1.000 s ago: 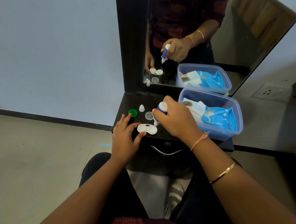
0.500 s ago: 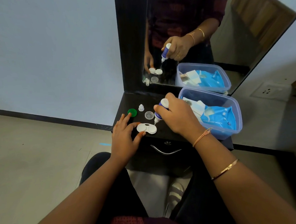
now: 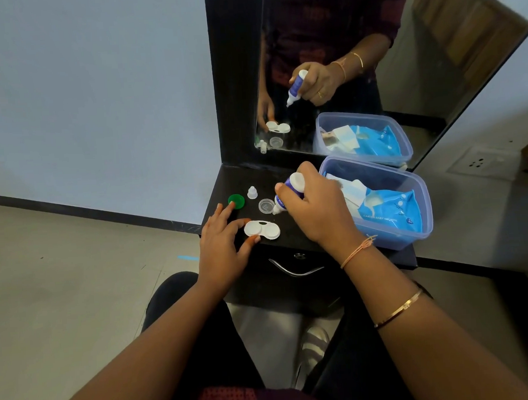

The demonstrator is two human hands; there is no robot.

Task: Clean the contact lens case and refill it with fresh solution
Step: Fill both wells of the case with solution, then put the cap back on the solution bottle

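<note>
A white two-well contact lens case (image 3: 262,229) lies open on the black dresser top (image 3: 224,183). My left hand (image 3: 223,245) rests beside it, thumb and forefinger touching the left well's edge. My right hand (image 3: 314,210) grips a small white solution bottle with a purple label (image 3: 288,192), tipped nozzle-down, its tip a little above and behind the case's right well. A green lid (image 3: 236,200), a clear lid (image 3: 266,206) and the bottle's small white cap (image 3: 252,192) lie behind the case.
A clear plastic tub (image 3: 424,221) with blue packets and papers stands at the right of the top. A mirror (image 3: 356,55) rises behind and reflects the hands and items. A drawer handle (image 3: 295,270) sits below the front edge. A wall socket (image 3: 478,163) is at the far right.
My right hand has lifted the bottle up and back, so the nozzle has come away from the case's right well. My left hand has stayed put at the case.
</note>
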